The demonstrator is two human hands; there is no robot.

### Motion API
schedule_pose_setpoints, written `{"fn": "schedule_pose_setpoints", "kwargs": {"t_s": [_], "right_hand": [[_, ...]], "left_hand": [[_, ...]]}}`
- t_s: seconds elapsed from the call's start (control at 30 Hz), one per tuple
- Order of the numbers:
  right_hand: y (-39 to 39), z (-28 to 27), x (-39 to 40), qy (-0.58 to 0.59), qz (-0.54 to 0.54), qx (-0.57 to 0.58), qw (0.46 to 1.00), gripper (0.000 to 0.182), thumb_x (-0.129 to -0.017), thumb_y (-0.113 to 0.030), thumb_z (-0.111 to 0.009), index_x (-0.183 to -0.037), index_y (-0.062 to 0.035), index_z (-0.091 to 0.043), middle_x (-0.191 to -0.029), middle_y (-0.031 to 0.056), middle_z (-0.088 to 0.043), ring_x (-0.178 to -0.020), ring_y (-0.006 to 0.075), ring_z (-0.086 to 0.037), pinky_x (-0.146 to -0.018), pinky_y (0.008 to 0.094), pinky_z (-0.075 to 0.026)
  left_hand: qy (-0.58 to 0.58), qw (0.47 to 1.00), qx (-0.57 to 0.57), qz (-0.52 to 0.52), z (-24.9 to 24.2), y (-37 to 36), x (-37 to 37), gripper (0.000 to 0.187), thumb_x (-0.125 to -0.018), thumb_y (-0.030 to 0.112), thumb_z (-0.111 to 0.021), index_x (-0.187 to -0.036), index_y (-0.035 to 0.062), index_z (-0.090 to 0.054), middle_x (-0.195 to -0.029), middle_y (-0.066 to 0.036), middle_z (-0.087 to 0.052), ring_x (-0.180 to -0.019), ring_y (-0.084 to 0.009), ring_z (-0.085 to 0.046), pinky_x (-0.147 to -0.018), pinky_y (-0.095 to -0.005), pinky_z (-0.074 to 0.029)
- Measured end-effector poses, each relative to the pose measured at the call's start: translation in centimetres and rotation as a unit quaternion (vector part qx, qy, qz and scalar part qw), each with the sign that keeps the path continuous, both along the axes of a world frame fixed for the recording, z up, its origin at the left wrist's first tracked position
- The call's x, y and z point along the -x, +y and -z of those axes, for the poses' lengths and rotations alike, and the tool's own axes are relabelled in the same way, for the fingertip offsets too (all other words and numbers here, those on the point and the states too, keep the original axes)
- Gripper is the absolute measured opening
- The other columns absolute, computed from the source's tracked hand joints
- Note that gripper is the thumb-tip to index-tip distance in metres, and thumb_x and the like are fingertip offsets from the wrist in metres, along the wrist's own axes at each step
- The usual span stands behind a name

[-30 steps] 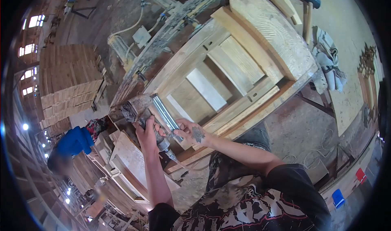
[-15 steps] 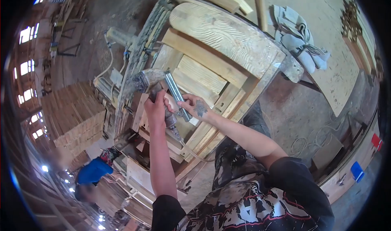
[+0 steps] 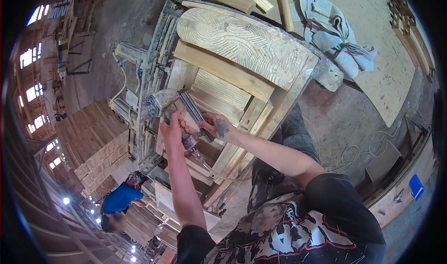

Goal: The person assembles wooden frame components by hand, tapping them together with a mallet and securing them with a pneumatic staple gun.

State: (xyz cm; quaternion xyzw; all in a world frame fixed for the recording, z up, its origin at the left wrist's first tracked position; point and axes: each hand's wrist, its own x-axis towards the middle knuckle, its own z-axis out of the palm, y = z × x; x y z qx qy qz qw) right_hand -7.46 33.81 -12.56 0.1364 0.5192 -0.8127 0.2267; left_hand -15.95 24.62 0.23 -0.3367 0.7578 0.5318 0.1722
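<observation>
Shifting since the earlier frames, the nail gun (image 3: 160,99) is now sitting farther over the wooden frame (image 3: 181,75), nearer the ribbed panel (image 3: 223,89), and our view is no longer taking in the blue hammer head. Our left hand (image 3: 172,131) is clamping round the gun's handle; our right hand (image 3: 220,126) is gripping the lower part of its metal magazine (image 3: 190,106), close beside the left. A hose (image 3: 219,174) is trailing from the handle's end.

As to progress, we are seeing the rails and ribbed panel already lying assembled, with open gaps remaining; we are not managing to tell which joints are fastened.

As to containers, the magazine is hiding its contents from us, so its load is going unconfirmed. The bench rig (image 3: 156,64) is holding the frame, a plank (image 3: 223,71) and a curved-edged board (image 3: 242,40).

Farther out, cloths (image 3: 326,26) are lying bunched, stacked timber (image 3: 93,138) is standing, and a co-worker (image 3: 120,198) is bending nearby.
</observation>
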Motion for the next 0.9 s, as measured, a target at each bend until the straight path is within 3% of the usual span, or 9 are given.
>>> {"fn": "schedule_pose_setpoints", "kwargs": {"t_s": [0.1,0.2,0.33,0.4,0.5,0.6,0.7,0.83,0.9], "right_hand": [[0.6,-0.7,-0.5,0.047,-0.011,-0.085,0.995,0.039,-0.094,-0.034,-0.066,-0.117,-0.0024,-0.062,-0.071,0.0049,-0.062,-0.065,0.0114,-0.056,-0.058,0.0283,-0.044],[4.0,-4.3,-4.0,0.153,0.009,-0.142,0.978,0.030,-0.093,-0.034,-0.065,-0.105,-0.0062,-0.066,-0.080,0.0128,-0.068,-0.072,0.0286,-0.067,-0.066,0.0369,-0.052],[9.0,-7.0,-8.6,0.168,-0.088,-0.119,0.975,0.031,-0.092,-0.035,-0.065,-0.104,-0.0069,-0.066,-0.084,0.0114,-0.069,-0.077,0.0288,-0.068,-0.069,0.0363,-0.053],[10.0,-7.0,-10.1,0.111,-0.118,-0.058,0.985,0.031,-0.092,-0.036,-0.066,-0.105,-0.0075,-0.066,-0.092,0.0113,-0.069,-0.083,0.0280,-0.068,-0.072,0.0369,-0.053],[10.6,-6.7,-10.7,0.103,-0.031,-0.080,0.991,0.031,-0.093,-0.036,-0.065,-0.104,-0.0068,-0.065,-0.099,0.0124,-0.069,-0.089,0.0261,-0.068,-0.074,0.0377,-0.054],[10.6,-5.2,-11.3,0.061,0.000,-0.055,0.997,0.027,-0.092,-0.030,-0.067,-0.099,-0.0041,-0.063,-0.094,0.0127,-0.066,-0.086,0.0237,-0.067,-0.073,0.0361,-0.053],[10.5,-4.8,-11.5,0.048,0.033,-0.043,0.997,0.023,-0.091,-0.024,-0.069,-0.095,-0.0023,-0.061,-0.088,0.0100,-0.061,-0.080,0.0219,-0.064,-0.070,0.0337,-0.052],[10.4,-4.7,-11.4,0.064,0.077,-0.066,0.993,0.022,-0.092,-0.022,-0.067,-0.091,-0.0023,-0.058,-0.080,0.0044,-0.054,-0.070,0.0129,-0.055,-0.059,0.0279,-0.043],[10.5,-4.9,-11.2,0.058,0.080,-0.063,0.993,0.021,-0.091,-0.021,-0.068,-0.091,-0.0021,-0.058,-0.080,0.0046,-0.054,-0.070,0.0128,-0.055,-0.059,0.0276,-0.043]], "left_hand": [[0.025,1.000,-0.003,0.017,-1.3,-0.7,-1.5,0.019,-0.093,0.017,-0.060,-0.082,0.0036,-0.051,-0.061,-0.002,-0.047,-0.045,-0.0135,-0.047,-0.043,-0.0314,-0.044],[0.028,0.995,0.047,0.089,-4.2,-1.5,-5.1,0.025,-0.092,0.019,-0.063,-0.074,0.0041,-0.053,-0.064,-0.002,-0.052,-0.047,-0.0128,-0.050,-0.046,-0.0316,-0.046],[-0.028,0.966,0.169,0.195,-4.7,-1.9,-10.8,0.029,-0.089,0.022,-0.069,-0.072,0.0021,-0.057,-0.069,-0.003,-0.059,-0.051,-0.0142,-0.055,-0.052,-0.0327,-0.049],[0.077,0.944,0.162,0.277,-3.5,-1.3,-12.7,0.029,-0.081,0.024,-0.076,-0.076,0.0006,-0.060,-0.071,-0.006,-0.063,-0.056,-0.0192,-0.061,-0.055,-0.0352,-0.050],[0.028,0.832,0.243,0.497,-0.8,-3.1,-14.5,0.030,-0.075,0.018,-0.081,-0.095,-0.0014,-0.068,-0.083,-0.012,-0.071,-0.078,-0.0268,-0.069,-0.070,-0.0399,-0.054],[0.032,0.789,0.253,0.560,0.3,-2.1,-14.2,0.028,-0.073,0.019,-0.081,-0.092,0.0015,-0.069,-0.086,-0.016,-0.071,-0.078,-0.0315,-0.069,-0.069,-0.0421,-0.053],[0.058,0.809,0.226,0.540,1.2,-1.5,-14.1,0.033,-0.063,0.014,-0.079,-0.089,0.0021,-0.064,-0.075,-0.019,-0.065,-0.074,-0.0436,-0.064,-0.068,-0.0511,-0.051],[0.038,0.810,0.242,0.532,0.5,0.2,-13.6,0.035,-0.062,0.015,-0.080,-0.091,0.0022,-0.064,-0.074,-0.018,-0.065,-0.073,-0.0429,-0.064,-0.067,-0.0505,-0.051],[-0.018,0.812,0.259,0.522,-0.5,1.3,-13.1,0.031,-0.075,0.022,-0.081,-0.093,-0.0002,-0.068,-0.087,-0.018,-0.071,-0.079,-0.0341,-0.069,-0.072,-0.0414,-0.053]]}}
